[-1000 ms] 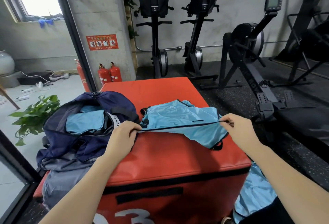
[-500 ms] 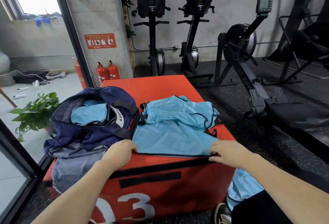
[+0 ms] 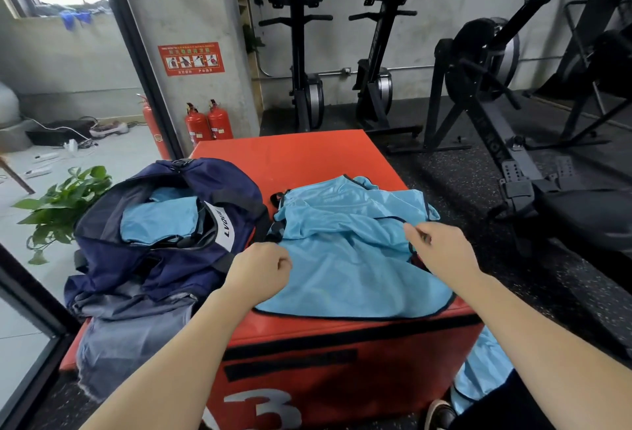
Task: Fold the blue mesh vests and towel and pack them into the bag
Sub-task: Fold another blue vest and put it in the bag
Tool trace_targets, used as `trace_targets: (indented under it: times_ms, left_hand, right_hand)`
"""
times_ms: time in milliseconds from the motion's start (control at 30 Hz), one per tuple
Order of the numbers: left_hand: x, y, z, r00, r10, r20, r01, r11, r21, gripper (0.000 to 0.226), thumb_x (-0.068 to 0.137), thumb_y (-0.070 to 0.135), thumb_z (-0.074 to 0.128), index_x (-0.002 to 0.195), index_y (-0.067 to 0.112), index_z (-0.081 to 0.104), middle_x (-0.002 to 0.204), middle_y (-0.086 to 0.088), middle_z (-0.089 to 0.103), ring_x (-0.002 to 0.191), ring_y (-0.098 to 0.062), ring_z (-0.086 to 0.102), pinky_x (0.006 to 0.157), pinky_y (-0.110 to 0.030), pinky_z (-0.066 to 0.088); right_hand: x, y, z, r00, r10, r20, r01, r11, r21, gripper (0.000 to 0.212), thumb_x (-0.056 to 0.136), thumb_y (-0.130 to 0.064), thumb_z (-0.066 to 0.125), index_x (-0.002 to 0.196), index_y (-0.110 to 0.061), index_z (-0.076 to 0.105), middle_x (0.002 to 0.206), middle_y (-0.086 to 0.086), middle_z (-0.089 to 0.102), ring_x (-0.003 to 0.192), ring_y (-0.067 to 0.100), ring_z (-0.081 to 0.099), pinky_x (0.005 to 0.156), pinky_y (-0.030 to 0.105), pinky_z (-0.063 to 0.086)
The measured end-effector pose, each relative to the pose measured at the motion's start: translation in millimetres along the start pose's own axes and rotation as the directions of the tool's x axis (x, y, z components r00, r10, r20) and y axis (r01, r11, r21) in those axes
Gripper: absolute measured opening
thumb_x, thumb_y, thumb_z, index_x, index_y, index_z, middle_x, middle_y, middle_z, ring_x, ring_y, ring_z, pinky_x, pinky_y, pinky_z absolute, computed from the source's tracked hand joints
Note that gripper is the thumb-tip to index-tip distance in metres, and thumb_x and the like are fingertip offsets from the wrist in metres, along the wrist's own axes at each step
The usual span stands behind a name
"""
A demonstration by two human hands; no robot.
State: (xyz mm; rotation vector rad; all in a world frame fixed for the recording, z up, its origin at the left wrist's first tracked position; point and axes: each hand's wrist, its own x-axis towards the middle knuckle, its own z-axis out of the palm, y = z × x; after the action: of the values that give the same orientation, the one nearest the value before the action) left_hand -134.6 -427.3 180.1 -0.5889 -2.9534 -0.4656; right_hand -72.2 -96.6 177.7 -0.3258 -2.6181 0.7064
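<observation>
A blue mesh vest (image 3: 345,269) lies spread on the red box (image 3: 307,159), its dark-trimmed hem near the front edge. My left hand (image 3: 260,269) is curled into a fist at the vest's left edge and seems to pinch it. At the vest's right side, my right hand (image 3: 441,251) pinches the dark trim. An open navy bag (image 3: 164,258) sits to the left with a folded blue vest (image 3: 160,221) inside. Grey cloth (image 3: 130,337) hangs below the bag. Another blue vest (image 3: 482,371) hangs beside the box at lower right.
Rowing machines (image 3: 496,94) stand on the dark floor behind and to the right of the box. Two red fire extinguishers (image 3: 208,125) stand by the concrete pillar. A green plant (image 3: 61,207) and a glass door frame are on the left.
Both hands drew the vest's hem toward the front edge of the box and laid it flat. They then moved up to the vest's left and right sides.
</observation>
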Motion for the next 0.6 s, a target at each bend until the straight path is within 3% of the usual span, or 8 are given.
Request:
trace_targets:
  times_ms: [67,167,200,300,433,533,600]
  left_hand:
    - [19,16,3,1.0,0.009,-0.017,-0.01,0.997,-0.07,0.031,0.09,0.023,0.043,0.092,0.026,0.073,0.099,0.013,0.068,0.096,-0.011,0.058,0.08,-0.033,0.051]
    - [49,35,15,0.999,0.024,-0.028,-0.028,0.985,-0.168,0.029,0.094,0.02,0.046,0.102,0.028,0.073,0.11,0.014,0.067,0.105,-0.011,0.057,0.087,-0.032,0.049]
    - [60,39,20,0.999,0.031,-0.03,-0.036,0.982,-0.187,0.029,0.095,0.019,0.047,0.103,0.027,0.073,0.112,0.013,0.067,0.107,-0.011,0.057,0.088,-0.032,0.049]
    - [90,49,35,0.997,0.054,-0.047,-0.064,0.968,-0.241,0.028,0.095,0.018,0.048,0.108,0.026,0.072,0.115,0.011,0.067,0.113,-0.011,0.057,0.095,-0.033,0.048]
    - [119,56,46,0.996,0.032,-0.089,-0.057,0.954,-0.295,0.027,0.097,0.019,0.05,0.114,0.025,0.07,0.119,0.009,0.065,0.114,-0.01,0.055,0.096,-0.032,0.048]
    - [137,59,55,0.993,0.031,-0.115,-0.07,0.933,-0.353,0.025,0.097,0.019,0.054,0.115,0.024,0.07,0.119,0.01,0.067,0.116,-0.007,0.057,0.095,-0.022,0.044]
    - [145,61,58,0.991,0.028,-0.13,-0.077,0.918,-0.389,0.022,0.096,0.021,0.057,0.114,0.024,0.07,0.118,0.011,0.067,0.116,-0.006,0.057,0.095,-0.017,0.04]
  right_hand:
    - [25,2,12,1.0,-0.002,-0.016,0.004,0.996,0.086,0.042,0.096,-0.039,0.057,0.063,-0.013,0.052,0.058,0.002,0.054,0.061,0.026,0.052,0.062,0.039,0.047]
    - [60,5,35,0.999,-0.036,0.037,0.03,0.989,0.145,0.014,0.095,-0.018,0.062,0.092,-0.011,0.073,0.091,0.0,0.073,0.083,0.018,0.064,0.076,0.024,0.044]
    - [71,6,44,0.997,-0.042,0.066,0.032,0.989,0.143,0.014,0.094,-0.014,0.062,0.101,-0.012,0.074,0.1,-0.001,0.074,0.09,0.017,0.065,0.082,0.022,0.045]
    - [99,10,68,0.982,-0.033,0.184,0.03,0.999,0.024,0.028,0.093,-0.009,0.059,0.116,-0.021,0.071,0.118,0.0,0.07,0.11,0.022,0.063,0.096,0.041,0.051]
    - [123,10,86,0.957,-0.063,0.283,0.111,0.981,-0.157,0.031,0.092,-0.014,0.062,0.12,-0.024,0.069,0.123,0.002,0.067,0.12,0.026,0.054,0.097,0.04,0.047]
    - [135,16,94,0.953,-0.1,0.288,0.176,0.952,-0.252,0.022,0.093,-0.028,0.063,0.113,-0.029,0.072,0.114,0.0,0.07,0.113,0.027,0.055,0.095,0.042,0.046]
    - [140,18,96,0.952,-0.106,0.287,0.173,0.96,-0.221,0.016,0.095,-0.031,0.062,0.105,-0.029,0.073,0.107,-0.001,0.071,0.108,0.027,0.056,0.093,0.042,0.044]
